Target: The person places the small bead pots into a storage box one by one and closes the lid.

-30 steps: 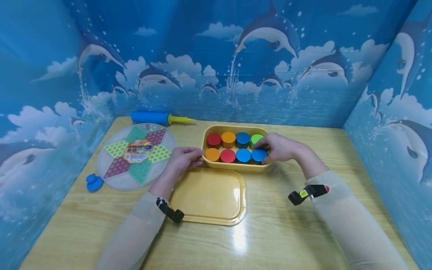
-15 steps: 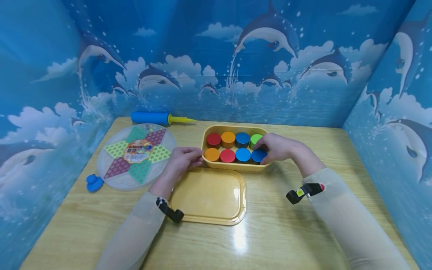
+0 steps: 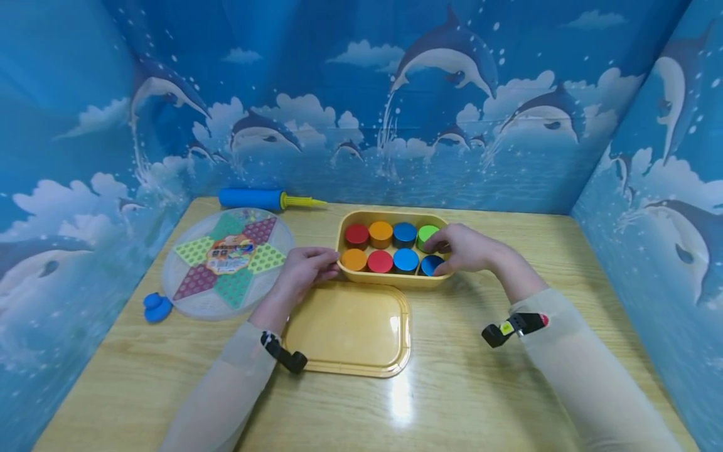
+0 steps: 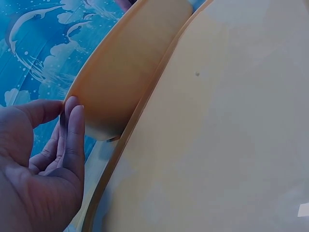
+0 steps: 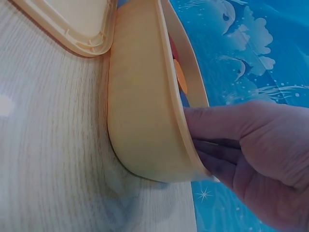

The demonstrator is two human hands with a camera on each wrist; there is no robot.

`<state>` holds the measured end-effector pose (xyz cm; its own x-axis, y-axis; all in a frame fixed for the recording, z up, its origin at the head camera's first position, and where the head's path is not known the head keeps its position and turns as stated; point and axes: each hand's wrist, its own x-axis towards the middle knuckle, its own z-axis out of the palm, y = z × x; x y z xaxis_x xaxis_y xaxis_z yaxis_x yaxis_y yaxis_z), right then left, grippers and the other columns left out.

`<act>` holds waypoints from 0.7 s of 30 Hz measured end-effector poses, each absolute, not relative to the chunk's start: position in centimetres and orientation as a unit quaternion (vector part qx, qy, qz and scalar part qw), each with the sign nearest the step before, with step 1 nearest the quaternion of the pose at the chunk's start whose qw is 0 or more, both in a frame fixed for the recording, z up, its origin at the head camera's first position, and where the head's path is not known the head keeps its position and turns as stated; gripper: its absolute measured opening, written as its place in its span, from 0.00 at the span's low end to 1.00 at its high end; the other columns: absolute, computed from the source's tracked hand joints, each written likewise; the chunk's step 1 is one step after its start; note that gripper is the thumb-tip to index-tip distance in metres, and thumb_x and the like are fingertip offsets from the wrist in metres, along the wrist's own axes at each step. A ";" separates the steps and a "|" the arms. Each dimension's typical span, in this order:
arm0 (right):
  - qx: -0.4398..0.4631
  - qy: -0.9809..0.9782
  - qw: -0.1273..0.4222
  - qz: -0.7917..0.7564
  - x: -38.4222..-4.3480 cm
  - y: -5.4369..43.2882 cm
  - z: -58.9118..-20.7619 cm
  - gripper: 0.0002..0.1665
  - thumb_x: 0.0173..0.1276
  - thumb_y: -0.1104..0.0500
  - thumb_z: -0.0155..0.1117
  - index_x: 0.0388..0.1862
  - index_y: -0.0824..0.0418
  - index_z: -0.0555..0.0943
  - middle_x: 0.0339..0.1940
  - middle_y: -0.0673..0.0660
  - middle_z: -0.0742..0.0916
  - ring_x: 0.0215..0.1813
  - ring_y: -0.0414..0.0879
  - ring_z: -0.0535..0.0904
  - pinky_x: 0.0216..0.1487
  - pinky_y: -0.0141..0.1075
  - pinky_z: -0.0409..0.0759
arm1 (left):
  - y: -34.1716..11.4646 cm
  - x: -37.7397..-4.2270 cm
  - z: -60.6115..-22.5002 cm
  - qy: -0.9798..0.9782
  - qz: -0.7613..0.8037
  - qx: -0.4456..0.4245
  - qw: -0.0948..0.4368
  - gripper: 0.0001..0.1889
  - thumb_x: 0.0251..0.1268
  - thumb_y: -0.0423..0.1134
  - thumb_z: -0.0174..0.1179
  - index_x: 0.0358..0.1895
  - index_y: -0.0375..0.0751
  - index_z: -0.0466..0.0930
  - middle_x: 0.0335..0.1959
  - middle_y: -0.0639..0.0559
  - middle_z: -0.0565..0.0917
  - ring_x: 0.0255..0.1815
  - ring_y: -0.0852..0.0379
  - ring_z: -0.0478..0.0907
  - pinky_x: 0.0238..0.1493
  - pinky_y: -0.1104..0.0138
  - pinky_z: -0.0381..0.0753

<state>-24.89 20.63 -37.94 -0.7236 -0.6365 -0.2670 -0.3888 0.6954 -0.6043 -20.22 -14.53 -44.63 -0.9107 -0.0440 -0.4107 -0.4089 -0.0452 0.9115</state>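
A yellow box [image 3: 390, 280] holds short round pieces in two rows: red, orange, blue and green. In the head view my left hand [image 3: 305, 267] is at the box's left end; the left wrist view shows its thumb and fingers pinching the rim. My right hand [image 3: 465, 248] reaches over the right end, fingers inside, gripping the dark blue round piece [image 3: 430, 264] in the front right corner. Its fingers partly cover that piece and the green round piece [image 3: 427, 234] behind it. In the right wrist view the box wall [image 5: 140, 96] hides the fingertips.
A yellow lid [image 3: 350, 329] lies flat just in front of the box. To the left are a round Chinese checkers board [image 3: 228, 292] and a small blue object [image 3: 157, 307]. Behind them lies a blue hand pump [image 3: 251, 198] with a yellow nozzle. Dolphin-print cloth [image 3: 350, 169] walls the table.
The front right blue piece now sits lower or tilted, its top looking darker and smaller. My right hand has stayed over that corner with slight movement. The left hand keeps its hold on the rim.
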 end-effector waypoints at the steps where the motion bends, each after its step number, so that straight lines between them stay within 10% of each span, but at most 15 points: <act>1: -0.287 0.889 0.232 -0.271 -24.8 20.7 -37.9 0.32 0.66 0.67 0.79 0.67 0.71 0.80 0.63 0.67 0.85 0.65 0.64 0.81 0.66 0.54 0.83 | -14.5 -20.2 -44.6 0.679 0.703 -0.167 0.129 0.15 0.76 0.37 0.68 0.59 0.34 0.86 0.49 0.38 0.87 0.45 0.50 0.88 0.49 0.63 0.91; 21: -0.280 0.870 0.157 -0.374 -22.0 22.1 -36.3 0.32 0.69 0.59 0.79 0.68 0.69 0.80 0.65 0.67 0.84 0.67 0.64 0.79 0.71 0.57 0.78 | -14.8 -20.0 -44.5 0.684 0.709 -0.134 0.108 0.17 0.73 0.37 0.70 0.57 0.28 0.85 0.41 0.38 0.89 0.37 0.53 0.89 0.46 0.62 0.92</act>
